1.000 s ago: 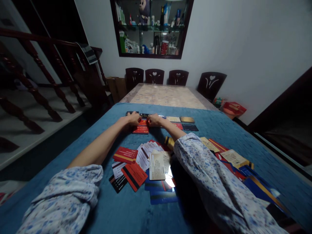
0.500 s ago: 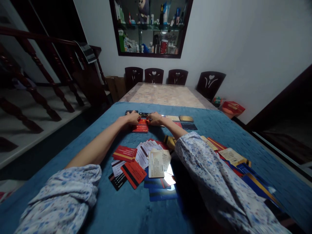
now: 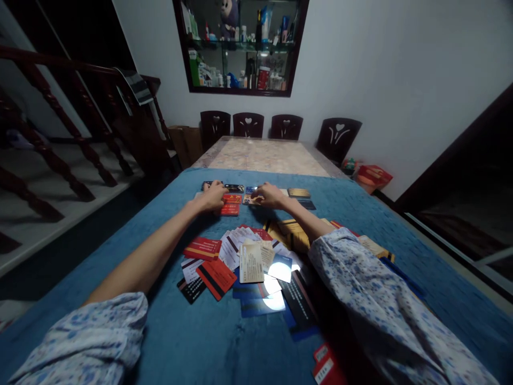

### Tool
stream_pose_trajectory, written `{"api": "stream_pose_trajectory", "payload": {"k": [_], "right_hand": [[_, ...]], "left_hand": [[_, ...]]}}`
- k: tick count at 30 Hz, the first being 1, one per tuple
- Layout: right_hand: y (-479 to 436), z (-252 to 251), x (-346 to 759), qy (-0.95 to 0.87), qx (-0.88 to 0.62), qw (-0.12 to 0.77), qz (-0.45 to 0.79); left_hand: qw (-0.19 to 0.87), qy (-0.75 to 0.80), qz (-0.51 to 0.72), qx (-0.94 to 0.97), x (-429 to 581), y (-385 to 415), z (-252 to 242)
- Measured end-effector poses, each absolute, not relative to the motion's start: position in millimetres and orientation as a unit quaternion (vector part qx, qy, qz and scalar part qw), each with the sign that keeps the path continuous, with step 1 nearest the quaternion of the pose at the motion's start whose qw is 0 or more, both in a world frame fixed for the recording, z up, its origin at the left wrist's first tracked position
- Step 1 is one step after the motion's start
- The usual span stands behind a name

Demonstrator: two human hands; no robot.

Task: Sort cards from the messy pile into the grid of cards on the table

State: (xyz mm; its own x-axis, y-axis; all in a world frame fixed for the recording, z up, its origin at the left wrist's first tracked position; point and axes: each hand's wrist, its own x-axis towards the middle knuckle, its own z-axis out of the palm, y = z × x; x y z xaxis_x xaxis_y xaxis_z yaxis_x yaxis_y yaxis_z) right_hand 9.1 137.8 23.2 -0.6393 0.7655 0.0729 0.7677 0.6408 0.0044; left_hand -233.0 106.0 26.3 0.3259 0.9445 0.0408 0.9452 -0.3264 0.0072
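Note:
At the far side of the blue cloth [image 3: 180, 342], my left hand [image 3: 214, 197] rests over the left end of a neat arrangement of cards. Its fingers are apart and touch the area beside the red cards [image 3: 230, 208], with nothing lifted. My right hand [image 3: 271, 195] is just to the right, its bent fingers closed at a pale card [image 3: 249, 200] that lies flat. A black patterned card [image 3: 234, 188] is behind the red ones. Beyond the right hand are a gold card [image 3: 299, 192] and a dark card [image 3: 308, 205]. My right fingertips are partly hidden.
Nearer me lies a loose heap: an orange-red card [image 3: 217, 278], a cream card [image 3: 251, 263], blue cards [image 3: 260, 307] and a black card [image 3: 298, 299]. Gold cards [image 3: 290, 233] sit under my right forearm. Chairs [image 3: 286, 126] line the table's far end; a stair railing [image 3: 52, 131] is at left.
My right hand has moved right, away from the red cards to the pale card. My left hand has loosened and shifted slightly left. The view has turned a little.

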Motion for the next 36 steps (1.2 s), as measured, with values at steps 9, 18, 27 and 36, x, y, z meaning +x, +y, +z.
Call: {"api": "stream_pose_trajectory", "payload": {"k": [9,18,27,36], "right_hand": [[103.7,28.0,44.8,-0.897,-0.438,0.051,-0.015],[88.2,10.6,86.1,-0.896,-0.433,0.1,-0.006],[73.2,0.7,121.1,-0.877,-0.464,0.123,-0.006],[68.6,3.9,137.1,-0.871,-0.486,0.07,0.027]], "left_hand": [[0.024,-0.551,-0.064,-0.832,-207.1,72.6,28.1],[0.023,-0.509,-0.104,-0.854,-170.1,46.9,11.2],[0.01,-0.465,-0.098,-0.88,-122.7,23.0,12.9],[-0.028,-0.459,-0.082,-0.884,-78.8,14.5,7.2]]}}
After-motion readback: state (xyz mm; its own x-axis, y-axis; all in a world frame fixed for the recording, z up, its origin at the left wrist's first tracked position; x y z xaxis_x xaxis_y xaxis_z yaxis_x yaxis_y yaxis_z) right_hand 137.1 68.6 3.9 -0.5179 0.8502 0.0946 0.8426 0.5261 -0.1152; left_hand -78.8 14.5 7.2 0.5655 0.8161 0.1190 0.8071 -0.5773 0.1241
